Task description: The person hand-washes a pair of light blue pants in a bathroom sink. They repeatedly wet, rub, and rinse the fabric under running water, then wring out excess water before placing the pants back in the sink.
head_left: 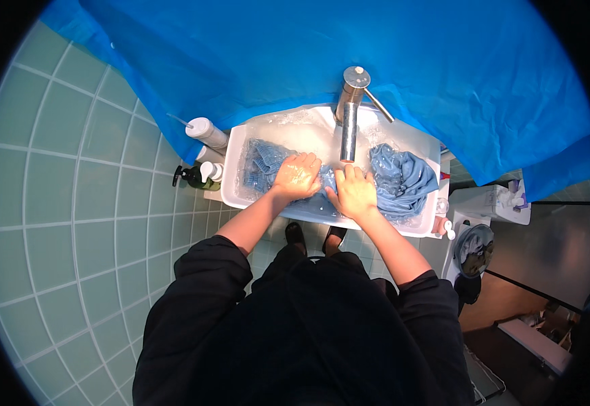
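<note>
A wet blue garment lies in soapy water in the white washbasin (230, 175). Its ribbed, knit-like part (267, 155) sits at the basin's left, and a bunched, smoother part of blue fabric (401, 177) rests at the right; whether they are one piece I cannot tell. My left hand (299, 176), wet with suds, is closed in a fist on the cloth left of centre. Just right of it, my right hand (354, 193) grips the cloth with its fingers curled over. A short stretch of fabric (327, 177) shows between the hands. Above them projects the metal faucet (349, 132), its lever angled right.
Left of the basin stand a white cylindrical container (206, 133), a white pump bottle (211, 172) and a dark green pump bottle (189, 176). Blue sheeting (300, 56) hangs behind. Small bottles (442, 226) line the right side, near a bowl of dark cloth (474, 251).
</note>
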`<action>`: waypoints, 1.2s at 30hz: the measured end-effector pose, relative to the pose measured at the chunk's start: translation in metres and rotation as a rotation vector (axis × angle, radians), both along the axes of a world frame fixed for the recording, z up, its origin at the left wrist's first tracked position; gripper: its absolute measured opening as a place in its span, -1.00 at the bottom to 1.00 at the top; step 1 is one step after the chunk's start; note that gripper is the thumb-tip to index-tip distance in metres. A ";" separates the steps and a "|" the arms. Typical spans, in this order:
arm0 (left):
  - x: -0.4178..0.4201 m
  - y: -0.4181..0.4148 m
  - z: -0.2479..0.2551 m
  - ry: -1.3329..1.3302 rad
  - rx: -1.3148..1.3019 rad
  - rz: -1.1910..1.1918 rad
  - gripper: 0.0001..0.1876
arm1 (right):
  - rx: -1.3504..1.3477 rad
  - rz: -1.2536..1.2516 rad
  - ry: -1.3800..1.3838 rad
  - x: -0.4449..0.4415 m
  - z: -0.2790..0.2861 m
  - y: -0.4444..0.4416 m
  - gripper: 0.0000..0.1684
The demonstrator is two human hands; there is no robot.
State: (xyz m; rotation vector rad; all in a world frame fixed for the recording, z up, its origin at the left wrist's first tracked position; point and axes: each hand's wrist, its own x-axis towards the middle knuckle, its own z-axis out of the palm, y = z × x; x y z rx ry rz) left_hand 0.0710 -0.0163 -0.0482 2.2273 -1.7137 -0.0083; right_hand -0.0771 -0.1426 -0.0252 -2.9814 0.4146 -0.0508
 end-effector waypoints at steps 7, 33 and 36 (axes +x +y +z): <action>0.010 -0.019 -0.024 0.007 -0.222 -0.009 -0.84 | 0.128 -0.027 0.147 0.023 -0.005 -0.013 -0.64; 0.040 -0.042 -0.047 0.165 -0.027 -0.036 -0.82 | 0.217 -0.125 0.062 0.044 -0.052 -0.038 -0.65; 0.036 -0.044 -0.030 0.126 0.119 -0.027 -0.78 | 0.144 -0.061 -0.052 0.038 -0.052 -0.037 -0.67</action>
